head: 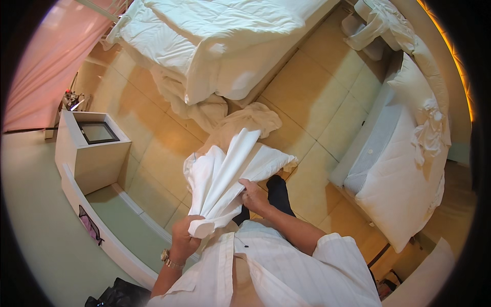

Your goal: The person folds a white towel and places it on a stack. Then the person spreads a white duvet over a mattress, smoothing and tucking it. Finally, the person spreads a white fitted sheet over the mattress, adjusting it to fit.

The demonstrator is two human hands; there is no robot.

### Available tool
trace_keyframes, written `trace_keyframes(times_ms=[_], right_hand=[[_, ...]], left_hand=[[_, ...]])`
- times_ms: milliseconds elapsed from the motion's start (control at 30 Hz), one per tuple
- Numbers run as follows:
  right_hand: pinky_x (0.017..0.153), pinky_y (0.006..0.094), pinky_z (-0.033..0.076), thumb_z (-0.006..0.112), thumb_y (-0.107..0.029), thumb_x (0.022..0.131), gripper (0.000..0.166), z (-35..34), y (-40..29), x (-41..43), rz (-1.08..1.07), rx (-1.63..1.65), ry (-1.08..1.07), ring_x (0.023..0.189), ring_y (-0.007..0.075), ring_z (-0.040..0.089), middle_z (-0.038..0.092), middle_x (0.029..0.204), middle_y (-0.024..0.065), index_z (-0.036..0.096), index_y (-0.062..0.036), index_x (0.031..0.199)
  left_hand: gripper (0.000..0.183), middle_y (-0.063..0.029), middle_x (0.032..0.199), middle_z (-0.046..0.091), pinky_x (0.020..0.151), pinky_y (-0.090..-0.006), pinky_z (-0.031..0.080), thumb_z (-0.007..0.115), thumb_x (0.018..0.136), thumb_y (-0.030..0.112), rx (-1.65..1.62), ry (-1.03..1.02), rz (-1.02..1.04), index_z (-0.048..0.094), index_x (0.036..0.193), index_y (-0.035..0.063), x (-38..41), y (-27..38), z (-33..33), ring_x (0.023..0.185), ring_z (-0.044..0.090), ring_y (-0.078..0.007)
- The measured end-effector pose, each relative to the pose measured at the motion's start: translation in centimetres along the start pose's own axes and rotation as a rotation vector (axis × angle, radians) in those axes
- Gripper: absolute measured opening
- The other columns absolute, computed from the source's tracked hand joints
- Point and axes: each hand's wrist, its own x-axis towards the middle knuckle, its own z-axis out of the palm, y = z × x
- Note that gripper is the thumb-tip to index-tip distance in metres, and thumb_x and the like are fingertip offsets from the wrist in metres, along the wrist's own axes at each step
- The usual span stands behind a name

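Note:
A white cloth (230, 172), perhaps a pillowcase or sheet, hangs in long folds between my two hands. My left hand (185, 237), with a metal wristwatch (170, 259) below it, grips the bunched near end. My right hand (254, 196) pinches the cloth's right edge closer to the middle. A white padded piece (274, 163) fans out at the right of the folds; whether it is joined to the cloth I cannot tell. Beneath, a heap of cream fabric (245, 119) lies on the tiled floor, partly hidden by the cloth.
Ahead stands a bed with a rumpled white quilt (222, 46). To the right is a mattress with white bedding (399, 180). A white cabinet (101, 165) with a dark-framed top stands left, beside a low wall (115, 238). Pink curtain (50, 69) hangs far left; a black bag (119, 293) lies lower left.

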Motion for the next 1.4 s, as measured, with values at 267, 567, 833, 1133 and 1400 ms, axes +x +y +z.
trace_keyframes(times_ms=[267,567,833,1133,1400], right_hand=[[0.077,0.0483,0.053,0.061,-0.007,0.086,0.014,-0.4,5.1,1.4,-0.01,-0.317,-0.074,0.089,0.0403,0.066,0.068,0.092,0.0183,0.066,-0.0087,0.099],[0.078,0.0477,0.052,0.064,-0.003,0.081,0.014,-8.0,2.2,2.2,-0.213,-0.358,0.373,0.085,0.0408,0.063,0.065,0.085,0.0153,0.064,-0.0078,0.094],[0.069,0.0301,0.048,0.056,-0.003,0.094,0.01,-18.6,-12.5,3.4,-0.224,0.2,0.279,0.072,0.017,0.057,0.061,0.08,0.0092,0.059,-0.0066,0.104],[0.078,0.0323,0.05,0.059,-0.001,0.089,0.017,-9.3,-19.9,3.7,-0.367,0.317,-0.24,0.082,0.0208,0.06,0.062,0.089,0.0117,0.06,-0.0039,0.106],[0.074,0.0443,0.055,0.07,-0.009,0.082,0.019,-9.6,-18.0,2.9,-0.444,0.14,-0.164,0.085,0.0392,0.067,0.068,0.09,0.0184,0.064,-0.0026,0.1]], left_hand=[[0.017,-0.0126,0.093,0.071,0.076,-0.0335,0.053,0.069,0.084,0.008,-0.008,0.125,0.049,0.066,0.099,0.0012,-1.6,3.3,-5.4,0.084,0.068,-0.0235],[0.022,-0.014,0.095,0.07,0.082,-0.0368,0.052,0.069,0.088,0.018,0.186,0.401,0.085,0.063,0.099,0.0,-2.8,0.3,-11.8,0.088,0.067,-0.0262],[0.016,-0.002,0.095,0.065,0.076,-0.0262,0.049,0.065,0.095,0.005,0.129,0.476,-0.158,0.064,0.11,-0.001,-1.3,-2.0,-17.3,0.088,0.059,-0.0101],[0.033,-0.0123,0.122,0.067,0.097,-0.0331,0.049,0.07,0.086,-0.001,-0.179,0.086,0.279,0.066,0.119,-0.0013,8.7,4.2,-4.4,0.113,0.063,-0.0197],[0.028,-0.0075,0.1,0.071,0.083,-0.0321,0.052,0.076,0.084,0.003,-0.165,-0.414,0.124,0.067,0.111,0.0019,11.0,4.8,-2.2,0.092,0.067,-0.018]])
